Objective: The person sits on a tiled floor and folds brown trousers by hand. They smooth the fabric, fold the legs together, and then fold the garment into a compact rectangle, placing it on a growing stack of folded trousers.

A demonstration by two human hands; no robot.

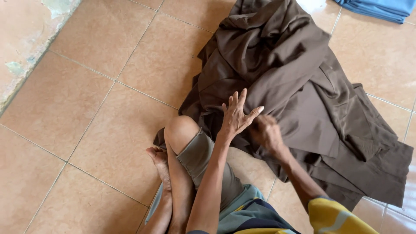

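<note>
A big heap of dark brown cloth (pixel 299 82) lies rumpled on the tiled floor in front of me. My left hand (pixel 237 113) hovers over its near edge with fingers spread and nothing in it. Beside it, my right hand (pixel 265 132) is blurred and closed, gripping a fold of the brown cloth at the near edge. I sit on the floor with my bent knee (pixel 182 130) and bare foot (pixel 158 158) just left of the hands.
Tan floor tiles (pixel 86 108) spread to the left. A worn, peeling wall base (pixel 26 39) runs along the upper left. A folded blue cloth (pixel 381 8) lies at the top right corner.
</note>
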